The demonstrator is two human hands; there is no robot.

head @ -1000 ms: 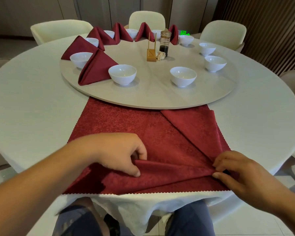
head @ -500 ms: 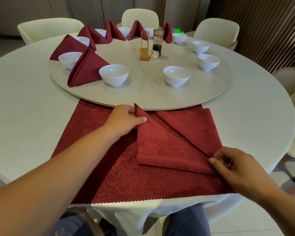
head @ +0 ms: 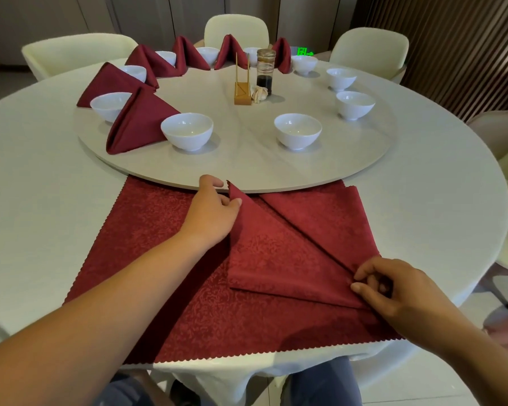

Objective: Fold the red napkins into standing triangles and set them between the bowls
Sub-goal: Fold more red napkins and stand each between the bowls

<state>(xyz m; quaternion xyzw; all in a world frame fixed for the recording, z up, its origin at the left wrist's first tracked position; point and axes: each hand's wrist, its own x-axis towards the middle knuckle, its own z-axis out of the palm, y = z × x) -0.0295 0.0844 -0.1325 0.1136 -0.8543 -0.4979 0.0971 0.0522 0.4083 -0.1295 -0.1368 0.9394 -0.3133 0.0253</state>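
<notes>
A red napkin (head: pixel 206 312) lies spread on the table's near edge, two corner flaps folded over it. My left hand (head: pixel 211 212) pinches the tip of the nearer flap (head: pixel 264 253) by the turntable's rim. My right hand (head: pixel 393 288) pinches the napkin's right corner where both flaps meet. Several folded red napkins stand between white bowls on the turntable (head: pixel 247 159); the nearest standing napkin (head: pixel 138 124) is left of a bowl (head: pixel 187 131). Another bowl (head: pixel 297 130) sits to the right with open space between them.
A wooden toothpick holder (head: pixel 242 92) and a dark sauce jar (head: pixel 265 72) stand at the turntable's centre. More bowls (head: pixel 355 104) line its right side. Cream chairs (head: pixel 370 51) ring the white-clothed table (head: pixel 38 200). My knees show below the table edge.
My left hand carried the napkin's near-left corner up and over to the turntable's rim, forming a second flap. My right hand stayed pinching the right corner.
</notes>
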